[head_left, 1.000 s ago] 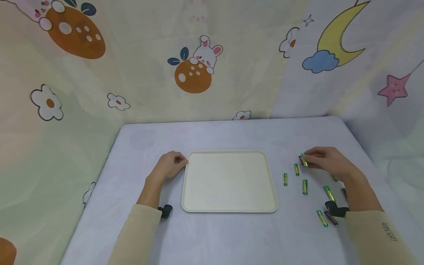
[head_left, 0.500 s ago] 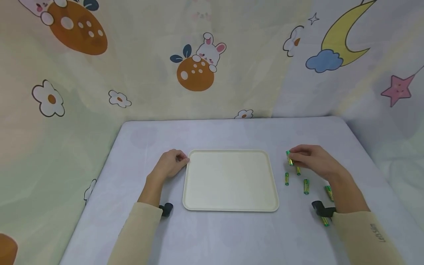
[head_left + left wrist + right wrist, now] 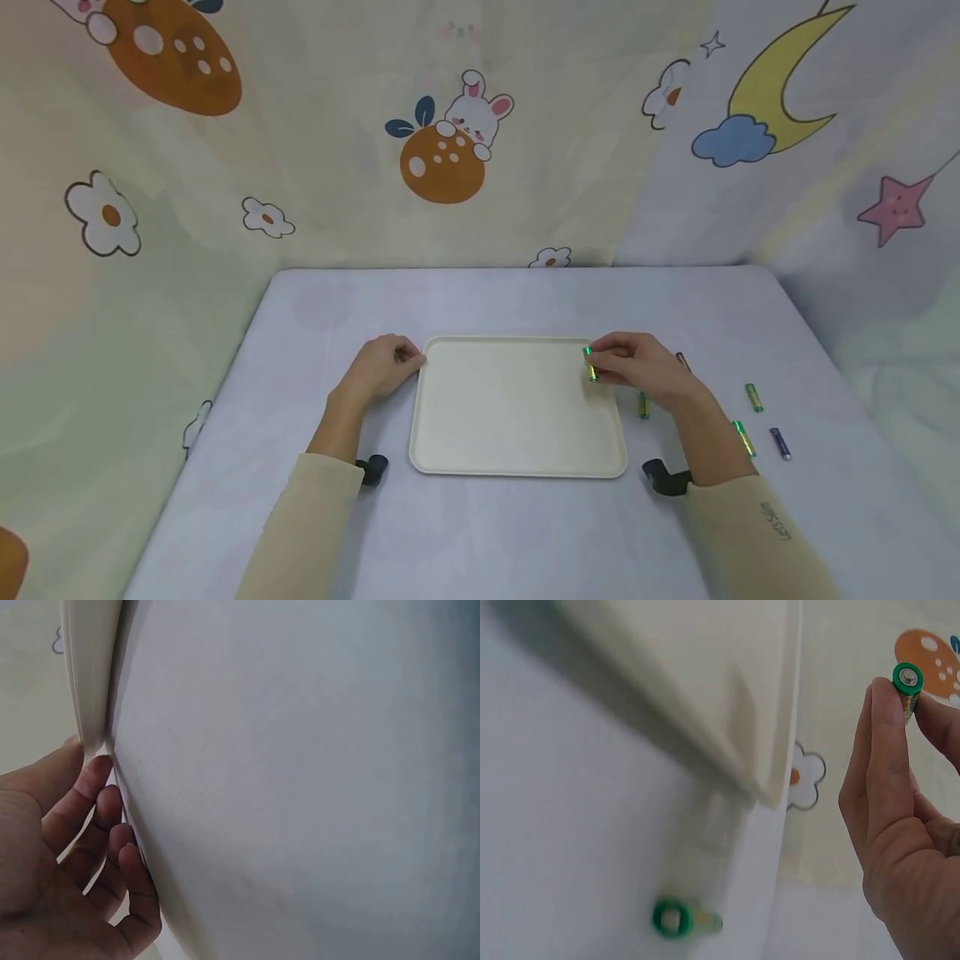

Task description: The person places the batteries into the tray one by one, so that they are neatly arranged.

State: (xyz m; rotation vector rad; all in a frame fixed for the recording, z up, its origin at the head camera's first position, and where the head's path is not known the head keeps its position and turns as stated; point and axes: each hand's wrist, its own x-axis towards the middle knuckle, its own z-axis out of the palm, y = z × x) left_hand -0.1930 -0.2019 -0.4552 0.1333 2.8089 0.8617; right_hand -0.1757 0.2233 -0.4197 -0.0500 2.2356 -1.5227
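while left hand (image 3: 377,367) pinches the roomy tray (image 3: 513,412) by one edge, right hand (image 3: 639,365) holds a battery (image 3: 591,369) opposite.

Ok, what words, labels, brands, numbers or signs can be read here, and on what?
Right sleeve: possibly "LESS...", tentative; the rest is unclear.
Held battery: printing too small to read.
Loose batteries: markings too small or blurred.
Tray: no text visible.

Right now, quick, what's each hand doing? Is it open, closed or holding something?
Left hand: holding the tray by its edge.
Right hand: holding a green battery between thumb and fingers.
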